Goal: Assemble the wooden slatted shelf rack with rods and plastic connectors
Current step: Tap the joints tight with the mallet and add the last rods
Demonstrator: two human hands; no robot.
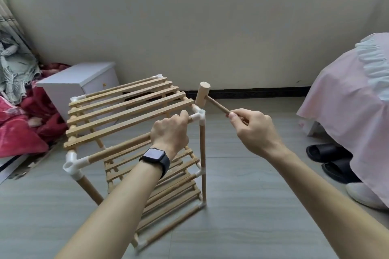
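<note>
Far left: red blanket [19, 132] heaped on the floor [252, 195], white cabinet [84, 82] behind it at the wall. The rack [126, 107] stands upright mid-frame, just in front of the cabinet, with its slatted tiers stacked. The near-left connector [72, 162] has an open top socket. The left hand [169, 132], watch [154, 159] on its wrist, is clenched round the top front rod [117, 149], right beside the near-right connector [199, 116]. The mallet [203, 94] head sits just above that corner; can't tell if it touches. The right hand [252, 130] grasps the mallet's handle end. Far right: black slippers [330, 160] beside the pink-covered bed [347, 101].
</note>
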